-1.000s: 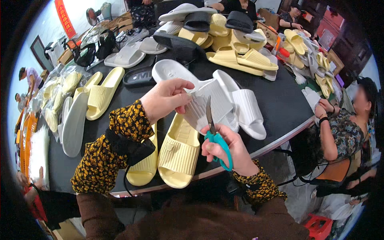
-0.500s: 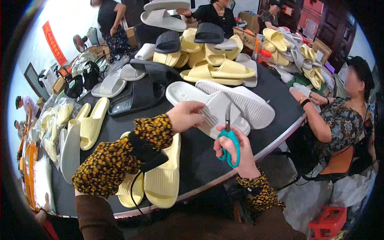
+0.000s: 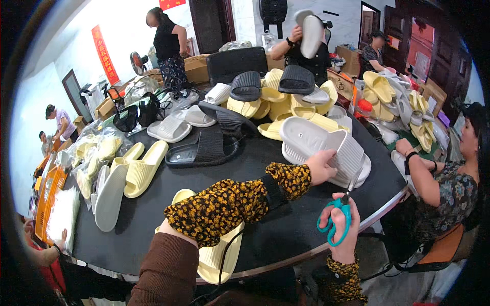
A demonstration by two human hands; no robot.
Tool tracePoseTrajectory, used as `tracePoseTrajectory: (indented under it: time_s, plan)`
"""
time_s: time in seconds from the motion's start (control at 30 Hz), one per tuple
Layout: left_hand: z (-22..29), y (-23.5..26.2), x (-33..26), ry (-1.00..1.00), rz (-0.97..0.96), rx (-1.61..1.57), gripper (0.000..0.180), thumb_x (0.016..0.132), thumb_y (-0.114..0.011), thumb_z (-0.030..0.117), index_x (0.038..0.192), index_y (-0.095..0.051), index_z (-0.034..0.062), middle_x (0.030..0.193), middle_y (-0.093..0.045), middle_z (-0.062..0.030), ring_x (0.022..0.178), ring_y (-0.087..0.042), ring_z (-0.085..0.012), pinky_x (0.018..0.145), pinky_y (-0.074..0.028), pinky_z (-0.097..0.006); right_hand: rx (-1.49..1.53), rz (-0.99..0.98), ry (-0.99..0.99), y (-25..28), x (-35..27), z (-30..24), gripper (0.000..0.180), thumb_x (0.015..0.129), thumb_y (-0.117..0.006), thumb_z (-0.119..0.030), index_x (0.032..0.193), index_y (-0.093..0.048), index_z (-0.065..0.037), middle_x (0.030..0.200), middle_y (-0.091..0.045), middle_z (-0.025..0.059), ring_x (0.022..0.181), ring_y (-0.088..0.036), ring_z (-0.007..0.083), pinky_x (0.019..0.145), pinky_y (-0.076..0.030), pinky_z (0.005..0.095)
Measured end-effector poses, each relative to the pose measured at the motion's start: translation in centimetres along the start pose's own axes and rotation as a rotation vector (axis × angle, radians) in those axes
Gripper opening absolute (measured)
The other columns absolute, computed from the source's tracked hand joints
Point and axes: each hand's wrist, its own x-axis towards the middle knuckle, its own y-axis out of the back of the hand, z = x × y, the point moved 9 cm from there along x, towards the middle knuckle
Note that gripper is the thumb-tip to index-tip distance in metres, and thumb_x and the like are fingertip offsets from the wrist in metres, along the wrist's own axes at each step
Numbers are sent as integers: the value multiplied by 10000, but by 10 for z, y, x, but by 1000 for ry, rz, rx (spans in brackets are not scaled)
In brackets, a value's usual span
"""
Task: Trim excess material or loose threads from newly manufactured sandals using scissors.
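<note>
A pair of white slippers with ribbed straps lies on the right part of the black table, one stacked on the other. My left hand is at the near side of the upper slipper, its fingers closed at the strap edge. In my right hand are scissors with teal handles. Their blades point up, close to the near end of the slippers. My fingers go through the handle loops. Both my forearms wear black and yellow patterned sleeves.
Yellow slippers lie under my left forearm. A black slipper and a pile of yellow, black and white slippers are beyond. Grey and yellow slippers lie left. Co-workers sit right and at the back; the table's rim curves near my right hand.
The view has turned, so things sit further right or lower. The two white slippers, fanned apart before, now lie nearly aligned. A co-worker at the back now holds up white slippers.
</note>
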Motion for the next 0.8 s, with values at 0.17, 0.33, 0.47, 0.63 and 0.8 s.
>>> tracePoseTrajectory:
  time_s: [0.17,0.33,0.47,0.63,0.8]
  plan:
    - [49,9,-37,-114,100,412,549,792,-617,124,1284,-412,-9,1171,-493,-210,835,-617,-230,755,-505,-318,28,36,4,3,-1,-2,333,843,-582,-195,1108,-478,-23,669,-545,74,566,-506,126,523,-405,246]
    - [61,27,-100,-6,-10,530,402,797,-617,167,1160,-535,16,1028,-582,-168,828,-635,-232,754,-512,-329,24,-50,-20,-24,-10,-3,331,847,-574,-198,1106,-479,-15,666,-544,75,564,-504,127,516,-403,247]
    - [90,56,-184,-10,-101,656,334,826,-602,162,1127,-565,22,1017,-617,-151,886,-636,-230,780,-509,-336,-15,-145,-4,-51,-13,-2,332,847,-569,-202,1105,-479,-13,660,-543,76,554,-498,123,513,-400,239]
    - [91,131,-282,181,11,729,279,848,-577,145,1085,-577,0,975,-632,-152,899,-629,-262,791,-495,-346,-48,-178,34,-75,-11,2,423,846,-591,-276,1128,-472,16,659,-538,74,546,-488,117,496,-394,233]
    - [61,150,-353,415,-7,851,328,847,-582,207,1097,-565,-5,966,-623,-192,911,-611,-326,805,-484,-390,10,-300,-13,-123,-11,14,407,840,-609,-247,1131,-485,8,679,-548,76,557,-500,124,501,-400,230]
